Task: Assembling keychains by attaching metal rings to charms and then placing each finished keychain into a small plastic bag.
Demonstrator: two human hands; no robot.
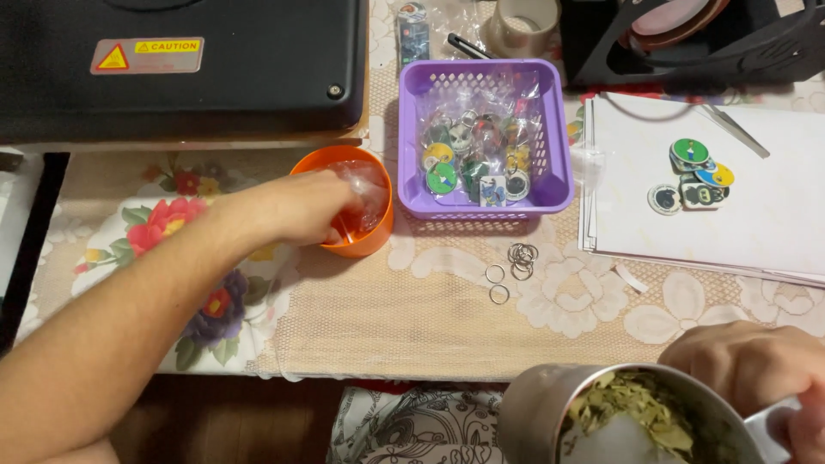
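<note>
A round orange plastic cup (348, 206) holds crinkled clear plastic bags (365, 191). The left hand (301, 206) reaches into it, fingers curled around the bags. The right hand (756, 365) is wrapped around the handle of a metal mug (533, 412) of green leaves, just below it. Loose metal rings (514, 262) lie on the lace-covered surface (412, 318) between the hands.

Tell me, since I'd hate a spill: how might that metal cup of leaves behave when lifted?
The metal cup, in the right hand, looks nearly full of wet leaves, so it is probably heavy for its size. Its smooth wall may be slippery. Tilting would likely spill it.
</note>
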